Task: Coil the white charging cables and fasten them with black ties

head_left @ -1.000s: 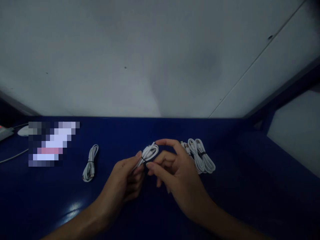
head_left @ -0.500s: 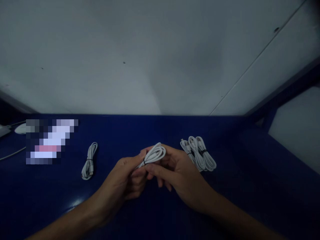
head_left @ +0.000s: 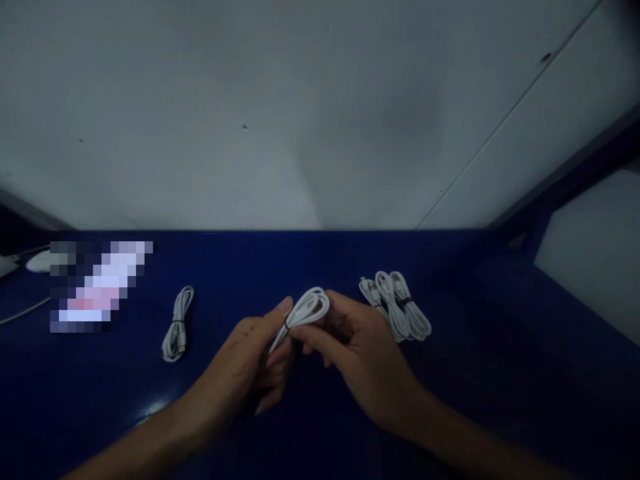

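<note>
A coiled white cable with a dark tie [head_left: 306,311] is pinched between both hands above the blue table's [head_left: 240,260] middle: the left hand [head_left: 250,363] grips its lower end, the right hand [head_left: 357,347] its loops. A single tied white cable [head_left: 177,324] lies toward the left edge; two bundled white cables [head_left: 400,307] lie just right of the hands.

Grip tightens: the right hand [head_left: 360,353] closes over the coiled cable [head_left: 310,308]
Its fingers, splayed a second ago, now wrap the loops; the left hand [head_left: 250,363] lifts its thumb to the black tie; the coil sits slightly nearer the bundled cables [head_left: 400,310]
</note>
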Motion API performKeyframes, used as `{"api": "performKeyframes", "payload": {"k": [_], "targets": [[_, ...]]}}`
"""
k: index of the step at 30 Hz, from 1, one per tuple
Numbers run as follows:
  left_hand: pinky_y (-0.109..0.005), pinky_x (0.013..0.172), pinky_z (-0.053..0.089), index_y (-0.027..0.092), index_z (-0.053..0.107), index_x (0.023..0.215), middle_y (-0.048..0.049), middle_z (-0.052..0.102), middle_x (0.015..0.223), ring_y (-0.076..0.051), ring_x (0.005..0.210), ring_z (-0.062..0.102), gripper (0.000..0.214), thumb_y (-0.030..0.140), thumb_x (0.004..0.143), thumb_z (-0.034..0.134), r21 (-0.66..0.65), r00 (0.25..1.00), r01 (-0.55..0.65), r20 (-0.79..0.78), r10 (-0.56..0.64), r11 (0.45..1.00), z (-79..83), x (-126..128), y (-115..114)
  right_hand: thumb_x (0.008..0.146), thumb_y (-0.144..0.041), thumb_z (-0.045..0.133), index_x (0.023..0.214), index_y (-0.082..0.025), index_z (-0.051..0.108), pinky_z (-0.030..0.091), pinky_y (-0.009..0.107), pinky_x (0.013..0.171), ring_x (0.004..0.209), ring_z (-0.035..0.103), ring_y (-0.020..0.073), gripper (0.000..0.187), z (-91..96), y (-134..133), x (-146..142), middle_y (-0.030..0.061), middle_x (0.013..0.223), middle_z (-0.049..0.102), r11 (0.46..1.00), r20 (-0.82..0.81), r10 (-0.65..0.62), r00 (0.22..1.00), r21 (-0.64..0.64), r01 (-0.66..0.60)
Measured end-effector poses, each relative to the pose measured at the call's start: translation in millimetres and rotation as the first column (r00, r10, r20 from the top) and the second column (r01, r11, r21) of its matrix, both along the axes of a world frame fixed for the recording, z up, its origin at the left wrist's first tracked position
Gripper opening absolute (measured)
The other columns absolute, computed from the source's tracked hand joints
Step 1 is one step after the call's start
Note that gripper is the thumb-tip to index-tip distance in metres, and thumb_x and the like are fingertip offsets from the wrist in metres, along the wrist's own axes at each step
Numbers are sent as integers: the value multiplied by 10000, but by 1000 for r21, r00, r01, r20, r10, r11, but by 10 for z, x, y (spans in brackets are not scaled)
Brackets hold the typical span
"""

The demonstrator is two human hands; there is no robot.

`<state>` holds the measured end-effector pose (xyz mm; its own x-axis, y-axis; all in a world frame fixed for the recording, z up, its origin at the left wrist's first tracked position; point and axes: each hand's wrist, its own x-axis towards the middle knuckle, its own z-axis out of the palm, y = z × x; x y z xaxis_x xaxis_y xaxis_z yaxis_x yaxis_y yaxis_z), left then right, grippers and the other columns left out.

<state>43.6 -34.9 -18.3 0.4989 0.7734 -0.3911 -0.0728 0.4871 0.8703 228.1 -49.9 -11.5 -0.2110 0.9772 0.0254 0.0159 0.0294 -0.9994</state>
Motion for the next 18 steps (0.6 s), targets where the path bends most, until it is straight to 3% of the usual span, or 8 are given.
{"api": "performKeyframes", "payload": {"k": [4,7,9,13,16,18], "targets": [[-239,468,447,216,620,784,41,500,636,-135,519,458,547,661,1085,517,133,990,-62,-114,78,989,68,8,-54,1008,-355,788,916,-196,723,507,201,577,712,693,113,195,19,18,3,-13,800,758,994,-66,52,996,-94,-58],[-262,725,515,230,688,973,4,671,873,-159,775,614,398,510,1155,473,463,959,-14,-244,142,886,165,18,-114,991,-368,809,881,-189,702,464,184,520,626,634,90,235,21,44,14,-23,739,731,987,-97,47,994,-147,-61],[-285,782,509,244,683,1101,-6,706,953,-173,839,641,348,475,1172,432,560,947,24,-277,160,828,206,33,-151,968,-342,833,858,-188,693,421,183,478,561,569,75,235,19,56,25,-34,701,713,984,-114,31,993,-173,-50],[-268,618,431,260,628,1193,26,648,816,-155,680,536,280,486,1161,464,557,929,36,-324,178,830,178,52,-194,972,-301,822,879,-187,726,407,193,472,541,528,68,176,24,54,34,-37,702,700,985,-128,57,990,-157,-77],[-252,532,369,265,594,1176,44,587,766,-135,601,435,291,521,1161,456,493,948,50,-297,115,868,109,36,-214,1020,-335,772,902,-191,760,444,188,531,603,558,69,187,37,37,29,-31,740,689,990,-79,84,993,-104,-92],[-245,475,315,278,567,1192,54,584,753,-125,555,375,306,557,1155,447,430,962,-17,-238,131,903,76,27,-230,1031,-350,762,899,-194,755,442,177,534,618,563,65,205,47,29,26,-32,759,687,990,-85,96,992,-98,-104]]}}
